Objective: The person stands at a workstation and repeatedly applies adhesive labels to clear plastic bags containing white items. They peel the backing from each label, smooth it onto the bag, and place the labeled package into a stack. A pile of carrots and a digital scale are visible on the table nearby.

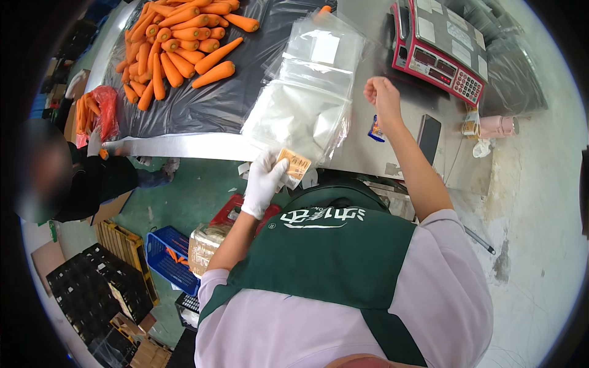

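Observation:
My left hand [266, 180], in a white glove, grips a small stack of orange printed labels [294, 166] between thumb and fingers at the table's front edge. Just beyond it lies a pile of clear plastic bags [299, 115], with a white slip [325, 47] on the farther ones. My right hand [383, 99] is bare and raised over the metal table, right of the bags, with its fingers curled; whether it holds anything I cannot tell. A small blue packet [376, 129] lies beside that wrist. Many carrots [184, 50] are heaped on black plastic sheeting at the left.
A red digital scale [439, 69] stands at the back right. Nearer are a dark phone [429, 138] and a pink bottle [498, 127]. At the left a co-worker's gloved hand [95, 141] touches a red bag of carrots [106, 112]. A blue crate [170, 260] sits on the floor.

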A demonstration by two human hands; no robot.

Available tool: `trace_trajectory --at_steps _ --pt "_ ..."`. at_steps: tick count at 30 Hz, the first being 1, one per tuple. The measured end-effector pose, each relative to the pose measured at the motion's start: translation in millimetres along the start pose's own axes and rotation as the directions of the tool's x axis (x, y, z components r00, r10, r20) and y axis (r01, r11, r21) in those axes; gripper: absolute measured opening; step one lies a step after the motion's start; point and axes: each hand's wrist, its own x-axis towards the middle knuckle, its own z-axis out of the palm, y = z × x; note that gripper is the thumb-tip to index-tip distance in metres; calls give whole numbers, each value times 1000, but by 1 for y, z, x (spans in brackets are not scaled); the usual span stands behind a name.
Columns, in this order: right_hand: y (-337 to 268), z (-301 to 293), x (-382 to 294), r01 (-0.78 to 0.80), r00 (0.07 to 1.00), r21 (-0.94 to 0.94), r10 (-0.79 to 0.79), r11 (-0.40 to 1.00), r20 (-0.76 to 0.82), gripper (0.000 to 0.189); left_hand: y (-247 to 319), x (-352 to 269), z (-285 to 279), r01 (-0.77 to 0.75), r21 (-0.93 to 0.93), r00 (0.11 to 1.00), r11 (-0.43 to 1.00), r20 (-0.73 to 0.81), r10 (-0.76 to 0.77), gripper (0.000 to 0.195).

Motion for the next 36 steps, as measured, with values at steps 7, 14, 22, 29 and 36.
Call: trace_trajectory --at_steps 7,14,22,29,36 --pt "27 10 -38 -79 978 -126 102 989 183 20 -21 89 8 -20 170 942 985 -327 76 24" --pt "36 62 -51 372 851 -287 -200 883 486 16 -24 154 24 343 649 871 678 -490 28 52" --pt "62 68 -42 316 778 -454 46 833 626 17 -45 72 -20 66 247 992 967 -118 -37 39" --pt "94 56 -54 936 337 -295 -249 190 908 33 -71 -30 -56 51 -10 995 999 -90 -51 22" --pt "91 64 -60 933 346 -306 -232 192 909 30 -51 -57 -47 45 65 996 997 76 -50 17"
